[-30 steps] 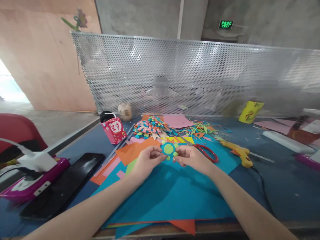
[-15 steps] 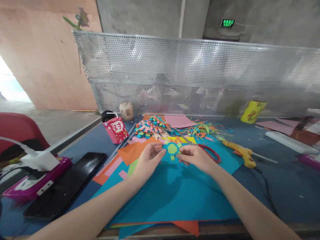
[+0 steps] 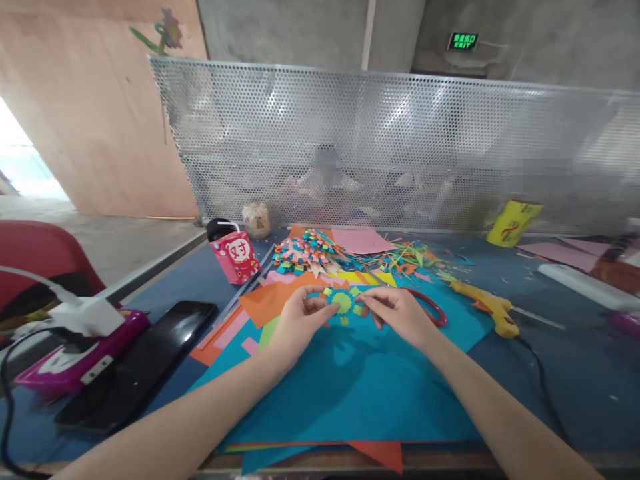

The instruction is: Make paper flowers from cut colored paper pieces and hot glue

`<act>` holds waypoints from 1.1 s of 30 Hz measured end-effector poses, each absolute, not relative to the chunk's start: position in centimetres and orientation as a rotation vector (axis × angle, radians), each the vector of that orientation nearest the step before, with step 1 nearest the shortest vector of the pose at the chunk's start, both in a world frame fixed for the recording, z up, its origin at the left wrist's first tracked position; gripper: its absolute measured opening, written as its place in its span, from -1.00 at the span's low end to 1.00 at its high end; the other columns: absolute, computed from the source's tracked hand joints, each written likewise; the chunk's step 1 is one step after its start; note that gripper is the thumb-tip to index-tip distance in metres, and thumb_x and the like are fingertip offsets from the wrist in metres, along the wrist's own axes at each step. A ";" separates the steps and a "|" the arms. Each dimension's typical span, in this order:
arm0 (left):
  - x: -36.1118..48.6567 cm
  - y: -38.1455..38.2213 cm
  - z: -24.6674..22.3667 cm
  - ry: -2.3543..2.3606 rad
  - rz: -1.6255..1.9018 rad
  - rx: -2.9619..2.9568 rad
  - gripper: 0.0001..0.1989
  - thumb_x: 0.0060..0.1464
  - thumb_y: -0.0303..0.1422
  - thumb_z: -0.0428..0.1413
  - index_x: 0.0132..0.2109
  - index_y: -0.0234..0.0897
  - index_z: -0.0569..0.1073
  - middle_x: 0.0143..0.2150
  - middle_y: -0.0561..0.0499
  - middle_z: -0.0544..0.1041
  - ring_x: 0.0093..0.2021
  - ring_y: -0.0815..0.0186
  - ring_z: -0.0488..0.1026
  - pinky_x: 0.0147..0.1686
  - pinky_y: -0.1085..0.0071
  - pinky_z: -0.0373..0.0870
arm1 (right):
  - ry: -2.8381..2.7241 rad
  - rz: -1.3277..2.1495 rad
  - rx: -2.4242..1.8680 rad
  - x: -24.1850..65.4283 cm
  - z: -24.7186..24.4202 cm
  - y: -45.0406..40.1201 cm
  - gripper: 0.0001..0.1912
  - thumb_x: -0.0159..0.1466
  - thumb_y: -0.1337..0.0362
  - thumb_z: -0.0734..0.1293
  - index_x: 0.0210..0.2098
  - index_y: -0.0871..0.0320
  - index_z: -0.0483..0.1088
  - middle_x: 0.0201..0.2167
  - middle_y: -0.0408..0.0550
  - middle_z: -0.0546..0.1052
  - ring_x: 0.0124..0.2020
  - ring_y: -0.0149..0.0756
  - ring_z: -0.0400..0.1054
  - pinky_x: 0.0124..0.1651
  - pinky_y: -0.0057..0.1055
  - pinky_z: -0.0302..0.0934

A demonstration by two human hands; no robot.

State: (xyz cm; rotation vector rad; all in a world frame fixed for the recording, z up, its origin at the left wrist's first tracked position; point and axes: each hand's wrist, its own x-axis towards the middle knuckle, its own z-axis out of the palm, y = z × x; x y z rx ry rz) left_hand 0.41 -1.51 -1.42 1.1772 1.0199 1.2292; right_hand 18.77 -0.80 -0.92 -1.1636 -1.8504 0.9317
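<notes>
Showing green scalloped center, blue paper piece (image 3: 343,303), tabbed

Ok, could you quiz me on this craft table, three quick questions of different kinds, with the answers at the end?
1. Multiple choice: what lies just to the right of the red-handled scissors?
A) a yellow glue gun
B) a black phone
C) a drink carton

2. True or false: the black phone rests on top of the large blue paper.

3. Fill in the colour: the left hand holds a small blue paper piece with a round, jagged-edged ____ centre.

Key: 1 A; 2 false, it lies on the table to the left; 3 green.
</notes>
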 end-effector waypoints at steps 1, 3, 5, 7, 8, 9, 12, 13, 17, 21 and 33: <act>0.4 -1.5 -1.4 1.021 1.234 1.171 -0.56 -0.29 -0.33 0.25 -0.24 -0.33 0.26 -0.59 0.19 0.38 -0.60 0.49 0.31 -0.57 0.55 0.24 | -1.850 0.906 -1.172 18.8 -0.9 -0.8 -0.72 0.18 0.12 0.19 -0.37 0.18 0.41 -0.51 -0.10 0.47 -0.66 -0.48 0.21 -0.58 -0.49 0.14; 0.4 -1.4 -1.5 1.024 1.245 1.165 -0.56 -0.30 -0.33 0.26 -0.24 -0.33 0.26 -0.58 0.19 0.38 -0.60 0.48 0.31 -0.57 0.54 0.24 | -1.871 0.859 -1.185 18.7 -1.0 -0.9 -0.74 0.15 0.12 0.22 -0.34 0.17 0.42 -0.51 -0.10 0.47 -0.66 -0.46 0.23 -0.59 -0.49 0.15; 0.4 -1.3 -1.7 1.026 1.246 1.173 -0.57 -0.30 -0.33 0.26 -0.25 -0.32 0.27 -0.59 0.19 0.38 -0.61 0.47 0.31 -0.57 0.54 0.25 | -1.905 0.796 -1.195 18.6 -1.0 -1.0 -0.78 0.11 0.14 0.27 -0.39 0.16 0.42 -0.53 -0.10 0.47 -0.63 -0.43 0.25 -0.56 -0.47 0.16; 0.4 -1.2 -1.9 1.022 1.232 1.185 -0.58 -0.28 -0.33 0.26 -0.24 -0.32 0.27 -0.59 0.19 0.38 -0.61 0.48 0.31 -0.57 0.54 0.25 | -1.937 0.716 -1.201 18.4 -1.0 -1.1 -0.84 0.09 0.18 0.30 -0.46 0.15 0.41 -0.53 -0.11 0.48 -0.57 -0.39 0.27 -0.51 -0.45 0.17; 0.4 -1.2 -2.0 1.019 1.223 1.188 -0.58 -0.28 -0.34 0.26 -0.24 -0.32 0.27 -0.59 0.19 0.38 -0.62 0.48 0.31 -0.58 0.55 0.24 | -1.952 0.676 -1.201 18.4 -1.0 -1.2 -0.86 0.09 0.20 0.30 -0.48 0.14 0.41 -0.52 -0.10 0.48 -0.55 -0.37 0.28 -0.48 -0.44 0.18; 0.4 -1.1 -2.1 1.018 1.216 1.187 -0.57 -0.27 -0.34 0.25 -0.23 -0.32 0.27 -0.59 0.19 0.38 -0.62 0.49 0.31 -0.58 0.55 0.24 | -1.966 0.638 -1.199 18.4 -1.0 -1.2 -0.88 0.09 0.22 0.29 -0.50 0.14 0.40 -0.52 -0.10 0.48 -0.53 -0.36 0.28 -0.46 -0.43 0.18; 0.4 -1.1 -2.3 1.020 1.201 1.162 -0.55 -0.28 -0.33 0.26 -0.22 -0.33 0.27 -0.59 0.18 0.39 -0.63 0.48 0.32 -0.59 0.55 0.23 | -2.006 0.542 -1.182 18.4 -0.9 -1.4 -0.89 0.10 0.25 0.28 -0.51 0.12 0.39 -0.53 -0.11 0.46 -0.54 -0.37 0.25 -0.45 -0.43 0.16; 0.4 -1.1 -2.3 1.022 1.197 1.150 -0.54 -0.29 -0.32 0.27 -0.22 -0.33 0.27 -0.59 0.18 0.39 -0.64 0.48 0.32 -0.60 0.55 0.22 | -2.018 0.519 -1.175 18.4 -0.8 -1.5 -0.89 0.11 0.26 0.27 -0.51 0.11 0.39 -0.53 -0.11 0.46 -0.54 -0.38 0.25 -0.45 -0.43 0.15; 0.4 -1.2 -2.1 1.001 1.188 1.105 -0.50 -0.34 -0.30 0.29 -0.23 -0.33 0.26 -0.58 0.17 0.40 -0.65 0.47 0.33 -0.59 0.54 0.21 | -2.024 0.482 -1.162 18.3 -0.8 -1.6 -0.90 0.11 0.22 0.29 -0.43 0.11 0.38 -0.47 -0.10 0.46 -0.53 -0.39 0.25 -0.48 -0.45 0.14; 0.5 -1.3 -2.0 0.987 1.180 1.103 -0.48 -0.34 -0.29 0.29 -0.22 -0.33 0.25 -0.59 0.18 0.40 -0.64 0.48 0.32 -0.59 0.54 0.21 | -2.014 0.505 -1.172 18.2 -0.9 -1.4 -0.89 0.09 0.21 0.30 -0.46 0.12 0.35 -0.52 -0.12 0.44 -0.55 -0.40 0.25 -0.51 -0.47 0.14; 0.5 -1.3 -2.2 0.979 1.189 1.057 -0.51 -0.33 -0.29 0.30 -0.24 -0.33 0.27 -0.57 0.17 0.40 -0.66 0.50 0.31 -0.59 0.54 0.24 | -2.090 0.489 -1.138 18.4 -0.9 -1.7 -0.87 0.19 0.22 0.21 -0.45 0.09 0.33 -0.48 -0.12 0.42 -0.46 -0.35 0.27 -0.41 -0.46 0.14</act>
